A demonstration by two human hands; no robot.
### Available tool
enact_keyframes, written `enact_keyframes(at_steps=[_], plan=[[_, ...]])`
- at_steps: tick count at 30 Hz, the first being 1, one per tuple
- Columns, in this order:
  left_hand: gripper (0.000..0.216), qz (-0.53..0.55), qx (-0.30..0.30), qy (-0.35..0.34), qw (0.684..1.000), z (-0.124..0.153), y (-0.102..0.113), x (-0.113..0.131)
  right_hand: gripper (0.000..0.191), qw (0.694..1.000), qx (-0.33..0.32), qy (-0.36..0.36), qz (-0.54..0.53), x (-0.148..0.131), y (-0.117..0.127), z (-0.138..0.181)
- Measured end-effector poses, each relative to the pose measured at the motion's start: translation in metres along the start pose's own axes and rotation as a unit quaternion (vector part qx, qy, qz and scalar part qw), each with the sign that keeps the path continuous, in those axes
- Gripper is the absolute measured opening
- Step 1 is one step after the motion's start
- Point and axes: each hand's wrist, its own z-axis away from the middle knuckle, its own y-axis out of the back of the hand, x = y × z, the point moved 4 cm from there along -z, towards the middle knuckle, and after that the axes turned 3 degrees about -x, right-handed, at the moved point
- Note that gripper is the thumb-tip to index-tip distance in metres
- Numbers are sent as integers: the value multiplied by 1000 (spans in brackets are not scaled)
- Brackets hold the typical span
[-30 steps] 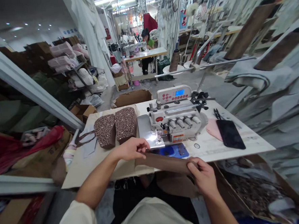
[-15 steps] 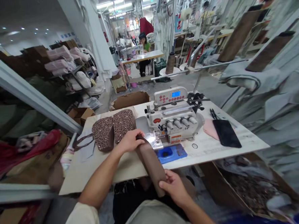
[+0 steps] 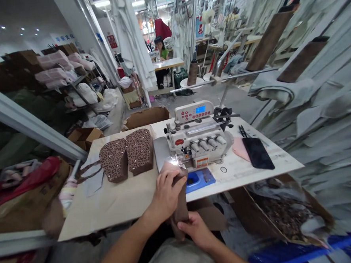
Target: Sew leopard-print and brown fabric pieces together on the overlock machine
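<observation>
A strip of brown fabric point(image 3: 180, 212) runs from the sewing machine's lit needle area toward my lap. My left hand point(image 3: 167, 189) grips its upper part just in front of the overlock sewing machine point(image 3: 196, 142), thumb on one side and fingers over the top. Lower down, my right hand point(image 3: 196, 229) pinches the strip near its bottom end. Left of the machine lie two stacks of leopard-print fabric pieces, a left stack point(image 3: 114, 159) and a right stack point(image 3: 139, 151). Whether the strip's far end sits under the presser foot is hidden by my left hand.
A blue tray point(image 3: 206, 178) is at the table's front edge. On the right lie a black tablet-like slab point(image 3: 257, 153), snips point(image 3: 242, 131) and pink fabric point(image 3: 240, 148). A carton of scraps point(image 3: 287, 216) stands below right. Thread cones point(image 3: 271, 40) rise behind. Another person point(image 3: 162, 53) sits farther back.
My left hand has moved down and over the strip's upper part, and that end is now at the machine's needle area. My right hand still holds the lower end. The view has shifted slightly.
</observation>
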Motion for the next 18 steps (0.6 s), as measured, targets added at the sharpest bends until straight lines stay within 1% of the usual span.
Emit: enact_keyframes(at_steps=[1,3,6,10,14,18], plan=[[47,2,1,-6,1000,1,-1,0,50,1000,7,-7,-7,1,2,1],[48,-1,0,7,1000,1,-2,-3,50,999,33,-12,-17,1,6,3],[49,-9,-13,30,999,-2,-2,-8,49,998,54,-4,-10,-7,11,3],[48,-14,-27,35,999,-7,1,-9,46,999,30,4,9,-24,15,1],[42,-34,-27,31,999,-14,6,-9,45,1000,3,16,2,-44,19,-7],[39,-25,-42,0,999,-21,13,-7,45,999,-9,35,-16,-71,20,-25]])
